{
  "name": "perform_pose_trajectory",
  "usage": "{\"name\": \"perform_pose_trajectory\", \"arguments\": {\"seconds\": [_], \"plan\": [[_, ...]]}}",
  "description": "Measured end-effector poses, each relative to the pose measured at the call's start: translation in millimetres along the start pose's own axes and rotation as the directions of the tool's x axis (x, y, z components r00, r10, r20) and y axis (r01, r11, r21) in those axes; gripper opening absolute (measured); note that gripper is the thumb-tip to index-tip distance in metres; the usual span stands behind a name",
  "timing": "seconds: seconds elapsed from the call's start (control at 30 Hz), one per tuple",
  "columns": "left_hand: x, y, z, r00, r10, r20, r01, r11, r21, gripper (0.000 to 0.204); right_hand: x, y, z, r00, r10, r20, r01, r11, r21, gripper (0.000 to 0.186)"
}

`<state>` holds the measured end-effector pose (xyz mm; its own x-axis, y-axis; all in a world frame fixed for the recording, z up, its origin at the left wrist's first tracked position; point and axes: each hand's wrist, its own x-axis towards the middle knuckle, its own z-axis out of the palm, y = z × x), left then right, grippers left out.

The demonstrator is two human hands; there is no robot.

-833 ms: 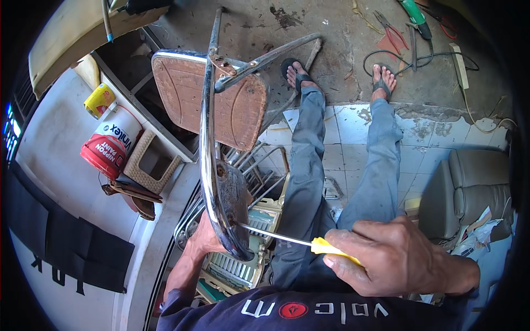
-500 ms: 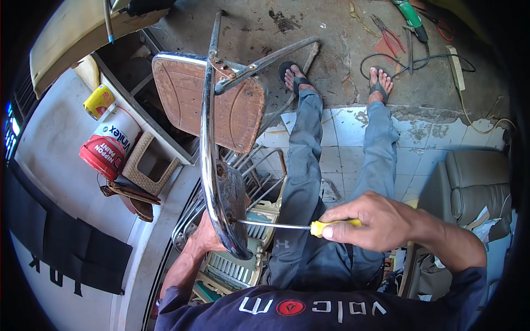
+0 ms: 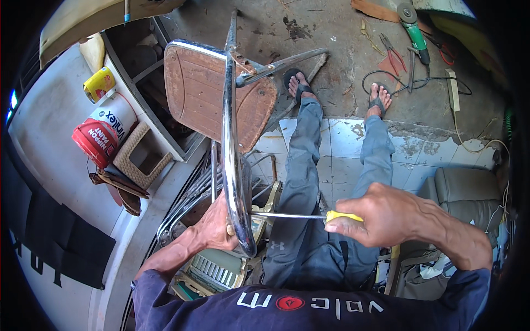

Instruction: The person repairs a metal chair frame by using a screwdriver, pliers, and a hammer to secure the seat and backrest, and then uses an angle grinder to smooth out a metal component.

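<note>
My right hand [image 3: 378,215] is closed round the yellow handle of a long screwdriver [image 3: 292,215], held nearly level. Its shaft runs left to the lower part of a metal chair frame [image 3: 229,132]; the tip meets or passes behind the chrome tube, and what it touches is hidden. Behind that tube, my left hand [image 3: 212,226] grips the chair's lower end, with its fingers partly hidden. The chair is turned on its side, its worn brown wooden panel [image 3: 204,91] up and to the left and its legs pointing away.
At the left, a red and white paint bucket [image 3: 99,140], a yellow can [image 3: 99,84] and a beige woven frame [image 3: 130,165] sit on a white surface. On the far floor lie red-handled pliers [image 3: 393,55] and a green angle grinder [image 3: 415,36]. A grey padded seat [image 3: 464,190] stands at right.
The chair's lower end has turned, and my left hand shows more beside the tube. My right hand and the screwdriver have shifted slightly right and up. The whole view has also shifted.
</note>
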<state>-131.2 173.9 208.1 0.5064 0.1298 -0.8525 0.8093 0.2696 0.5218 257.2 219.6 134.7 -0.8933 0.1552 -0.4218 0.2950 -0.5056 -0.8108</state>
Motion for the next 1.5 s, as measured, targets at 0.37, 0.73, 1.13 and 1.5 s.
{"name": "perform_pose_trajectory", "arguments": {"seconds": [0.37, 0.73, 1.13, 1.5], "plan": [[-29, 43, -5, 0.997, -0.08, 0.007, 0.08, 0.988, -0.129, 0.085, -5, 2, 40, 0.914, -0.197, -0.354, -0.02, 0.851, -0.525, 0.04], [-49, 85, -30, 0.908, -0.328, 0.261, 0.412, 0.815, -0.408, 0.048, -8, -7, 60, 0.851, -0.276, -0.447, -0.151, 0.687, -0.711, 0.04], [-21, 22, -68, 0.987, 0.109, 0.12, -0.117, 0.991, 0.061, 0.073, -21, -37, 74, 0.828, -0.184, -0.529, -0.279, 0.683, -0.675, 0.038], [3, 0, -56, 0.87, 0.423, -0.254, -0.177, 0.749, 0.638, 0.082, 6, 0, 30, 0.855, -0.243, -0.458, -0.191, 0.673, -0.714, 0.038]]}}
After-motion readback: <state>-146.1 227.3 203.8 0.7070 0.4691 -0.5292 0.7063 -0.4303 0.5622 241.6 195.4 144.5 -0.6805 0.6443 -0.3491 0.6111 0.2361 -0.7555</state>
